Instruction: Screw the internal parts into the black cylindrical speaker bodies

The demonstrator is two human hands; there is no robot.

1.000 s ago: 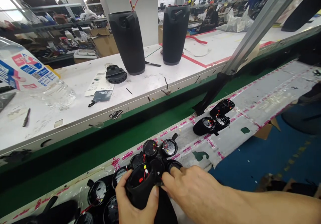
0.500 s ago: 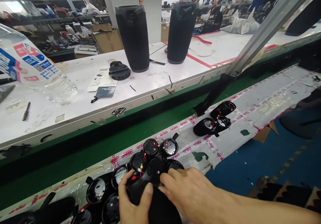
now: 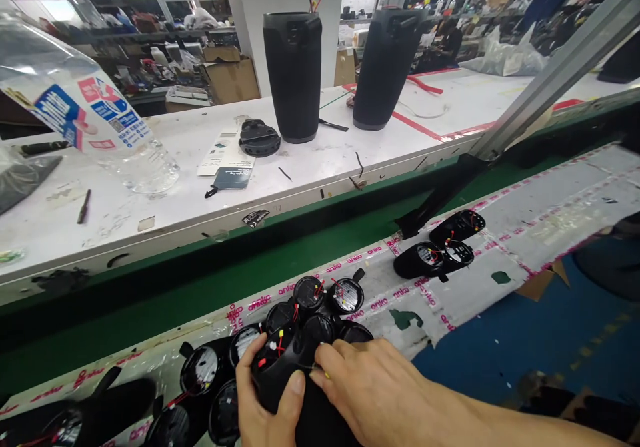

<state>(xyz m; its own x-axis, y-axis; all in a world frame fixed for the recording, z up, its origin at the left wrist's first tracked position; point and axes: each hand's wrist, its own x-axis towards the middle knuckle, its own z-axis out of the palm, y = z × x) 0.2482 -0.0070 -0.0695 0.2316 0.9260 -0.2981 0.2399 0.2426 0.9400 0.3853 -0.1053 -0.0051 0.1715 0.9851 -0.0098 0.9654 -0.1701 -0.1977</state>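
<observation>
A black cylindrical speaker body (image 3: 320, 413) stands tilted at the bottom centre, with red, white and yellow connectors at its open top. My left hand (image 3: 270, 400) wraps round its left side, thumb across the front. At its upper right edge, the fingers of my right hand (image 3: 365, 380) are pinched together by the rim; a small yellow bit shows under them, but what they grip is too hidden to tell. Several similar black bodies with wires, such as this one (image 3: 200, 369), lie around the held one on the plastic-covered surface.
Two upright black speaker bodies (image 3: 293, 80) stand on the white bench (image 3: 200, 217), near a black cap (image 3: 259, 138), printed cards (image 3: 233, 178) and a tilted clear bottle (image 3: 115, 127). A metal post (image 3: 540, 73) slants at the right. Three more bodies (image 3: 415, 260) lie right of centre.
The view has shifted, so the bench items appear farther right. My left hand still holds the body, and my right fingers remain at its rim, with a yellow bit now visible beneath them.
</observation>
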